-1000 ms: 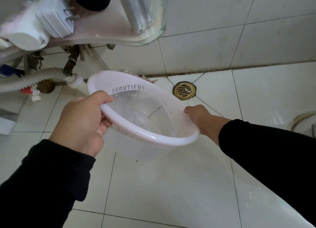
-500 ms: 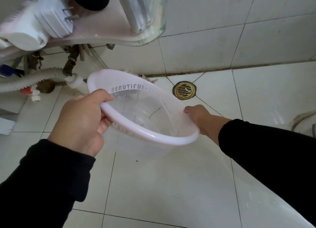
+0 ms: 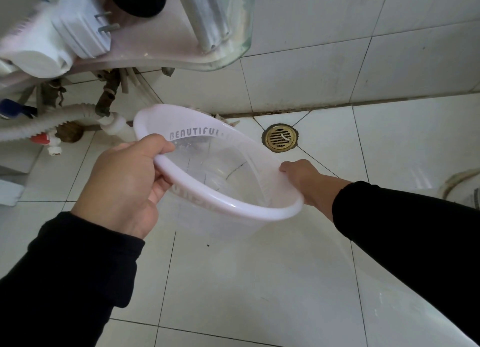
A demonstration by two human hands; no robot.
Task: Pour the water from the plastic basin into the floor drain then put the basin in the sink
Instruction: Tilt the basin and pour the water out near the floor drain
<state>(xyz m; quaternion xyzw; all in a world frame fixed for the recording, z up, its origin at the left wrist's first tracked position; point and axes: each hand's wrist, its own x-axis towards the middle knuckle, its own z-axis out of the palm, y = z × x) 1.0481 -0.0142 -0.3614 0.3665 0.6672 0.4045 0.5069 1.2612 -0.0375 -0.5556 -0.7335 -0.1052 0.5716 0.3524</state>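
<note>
A translucent white plastic basin (image 3: 249, 210) with "BEAUTIFUL" printed on its inner wall hangs tilted above the tiled floor, its far side lower. My left hand (image 3: 124, 188) grips the near left rim, thumb over the edge. My right hand (image 3: 301, 176) holds the far right rim. Whether water is inside I cannot tell; the floor tiles show through its bottom. The round brass floor drain (image 3: 280, 138) lies just beyond the basin, near the wall. The sink (image 3: 181, 55) is seen from underneath at the top left.
Under the sink hang a white corrugated waste hose (image 3: 46, 124), brass valves (image 3: 106, 95) and a chrome pipe (image 3: 205, 14). White wall tiles rise behind the drain. A rounded white fixture edge (image 3: 462, 188) shows at the far right.
The basin and both hands have barely shifted; the basin sits a touch higher on the left.
</note>
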